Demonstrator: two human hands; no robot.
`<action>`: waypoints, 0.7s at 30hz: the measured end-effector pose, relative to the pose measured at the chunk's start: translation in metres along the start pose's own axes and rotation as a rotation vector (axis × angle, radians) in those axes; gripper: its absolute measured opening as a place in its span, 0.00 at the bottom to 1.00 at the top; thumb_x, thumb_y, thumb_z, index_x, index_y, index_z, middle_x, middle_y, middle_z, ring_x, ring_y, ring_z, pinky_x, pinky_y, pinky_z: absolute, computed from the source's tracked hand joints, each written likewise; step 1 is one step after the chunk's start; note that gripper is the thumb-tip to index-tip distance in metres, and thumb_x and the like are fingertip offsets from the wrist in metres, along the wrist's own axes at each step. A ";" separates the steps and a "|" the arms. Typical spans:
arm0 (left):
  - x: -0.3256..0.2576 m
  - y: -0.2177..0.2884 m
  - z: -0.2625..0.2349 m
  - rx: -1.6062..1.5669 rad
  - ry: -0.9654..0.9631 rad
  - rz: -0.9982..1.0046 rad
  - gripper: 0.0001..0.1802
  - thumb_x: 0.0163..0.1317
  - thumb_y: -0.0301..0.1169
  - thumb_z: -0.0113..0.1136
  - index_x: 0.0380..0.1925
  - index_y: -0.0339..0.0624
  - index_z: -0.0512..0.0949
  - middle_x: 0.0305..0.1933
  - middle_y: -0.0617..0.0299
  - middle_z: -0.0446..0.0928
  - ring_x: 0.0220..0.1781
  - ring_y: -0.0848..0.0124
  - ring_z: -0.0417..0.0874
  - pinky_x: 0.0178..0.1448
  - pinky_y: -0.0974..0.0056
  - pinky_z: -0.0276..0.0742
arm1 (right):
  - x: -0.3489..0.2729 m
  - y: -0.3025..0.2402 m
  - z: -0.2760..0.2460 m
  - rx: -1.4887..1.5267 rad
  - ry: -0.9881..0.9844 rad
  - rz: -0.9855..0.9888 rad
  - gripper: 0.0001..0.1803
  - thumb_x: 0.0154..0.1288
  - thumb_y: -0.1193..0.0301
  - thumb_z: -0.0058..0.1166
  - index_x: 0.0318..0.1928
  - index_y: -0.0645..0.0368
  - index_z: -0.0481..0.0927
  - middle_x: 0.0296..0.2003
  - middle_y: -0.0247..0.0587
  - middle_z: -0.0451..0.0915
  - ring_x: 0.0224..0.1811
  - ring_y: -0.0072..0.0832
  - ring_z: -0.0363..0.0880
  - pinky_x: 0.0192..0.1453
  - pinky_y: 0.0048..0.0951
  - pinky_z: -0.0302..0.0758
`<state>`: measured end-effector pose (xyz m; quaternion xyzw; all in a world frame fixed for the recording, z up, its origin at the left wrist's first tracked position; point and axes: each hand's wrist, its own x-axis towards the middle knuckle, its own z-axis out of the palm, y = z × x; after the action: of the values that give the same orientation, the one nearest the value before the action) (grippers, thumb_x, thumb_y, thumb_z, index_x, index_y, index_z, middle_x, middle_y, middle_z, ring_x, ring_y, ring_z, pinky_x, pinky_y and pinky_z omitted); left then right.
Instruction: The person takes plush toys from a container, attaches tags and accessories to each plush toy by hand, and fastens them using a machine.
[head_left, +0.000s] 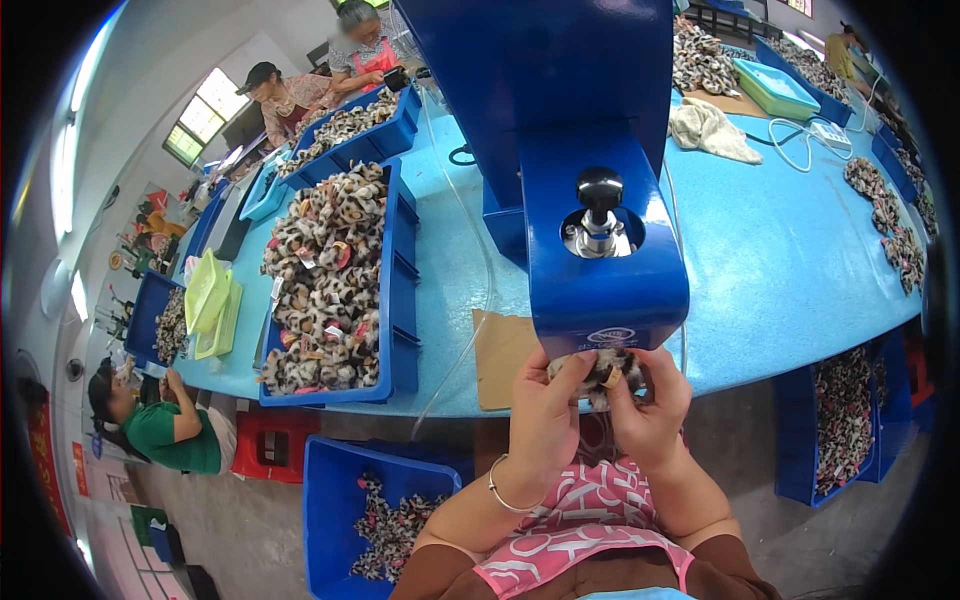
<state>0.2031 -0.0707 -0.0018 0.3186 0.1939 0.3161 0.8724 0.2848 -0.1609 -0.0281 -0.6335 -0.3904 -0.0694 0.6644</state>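
Fingers of both hands clamped on leopard-print piece (604, 374) | under blue machine (600, 290) edge

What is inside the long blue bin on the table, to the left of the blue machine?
The long blue bin is heaped with small furry leopard-print pieces, some with tags. The heap covers the bin's floor, so anything beneath it cannot be seen.

A press machine (590, 180) stands on the tabletop (780, 260). Left of it sits a bin (395, 300) of fabric pieces (325, 280); below the tabletop edge, another crate (335, 510) rests on the floor.
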 end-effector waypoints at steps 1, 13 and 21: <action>0.001 0.000 -0.001 0.013 -0.003 -0.012 0.10 0.66 0.21 0.61 0.46 0.38 0.78 0.44 0.60 0.83 0.44 0.74 0.85 0.49 0.70 0.80 | 0.000 0.000 0.000 -0.011 -0.010 0.034 0.16 0.53 0.84 0.64 0.44 0.66 0.79 0.31 0.45 0.81 0.28 0.33 0.80 0.32 0.29 0.74; 0.007 0.008 0.004 0.049 0.023 -0.022 0.09 0.65 0.22 0.62 0.44 0.37 0.78 0.37 0.58 0.84 0.30 0.74 0.83 0.29 0.70 0.75 | 0.005 0.000 0.006 0.026 -0.004 0.047 0.16 0.55 0.84 0.63 0.46 0.66 0.79 0.33 0.45 0.82 0.30 0.31 0.81 0.35 0.28 0.76; 0.008 0.010 0.005 0.019 0.079 -0.025 0.11 0.64 0.21 0.60 0.47 0.38 0.78 0.38 0.59 0.84 0.32 0.73 0.85 0.32 0.71 0.77 | 0.004 0.001 0.012 0.066 0.033 0.043 0.19 0.55 0.83 0.63 0.49 0.66 0.77 0.33 0.44 0.81 0.30 0.29 0.81 0.35 0.26 0.76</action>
<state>0.2075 -0.0613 0.0071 0.3116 0.2351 0.3155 0.8649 0.2833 -0.1479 -0.0277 -0.6182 -0.3678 -0.0527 0.6927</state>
